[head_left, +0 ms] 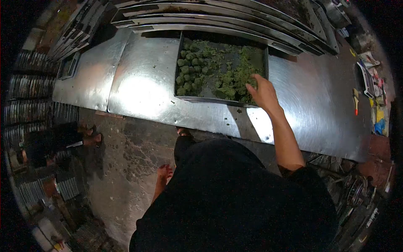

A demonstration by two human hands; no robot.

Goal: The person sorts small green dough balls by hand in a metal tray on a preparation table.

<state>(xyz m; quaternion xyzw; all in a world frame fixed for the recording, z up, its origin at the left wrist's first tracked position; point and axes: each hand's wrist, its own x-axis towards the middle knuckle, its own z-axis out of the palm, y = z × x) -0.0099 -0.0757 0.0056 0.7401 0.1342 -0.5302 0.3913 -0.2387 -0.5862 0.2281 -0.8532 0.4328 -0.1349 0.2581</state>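
At twelve o'clock, a tray (205, 99) on the worktop (310, 92) holds green balls (185, 69) at its nine and crumbs (240, 73) at its three, the right hand (265, 94) spread at its four-o'clock corner, the left hand (164, 171) low at seven, its grip unclear.

I'm standing in what looks like a food workshop: a metal surface (147, 69), green balls (193, 69) in a tray (210, 99), stacked trays (201, 19) behind, a stained floor (126, 155).

No txt, brands, nos. or signs legible.
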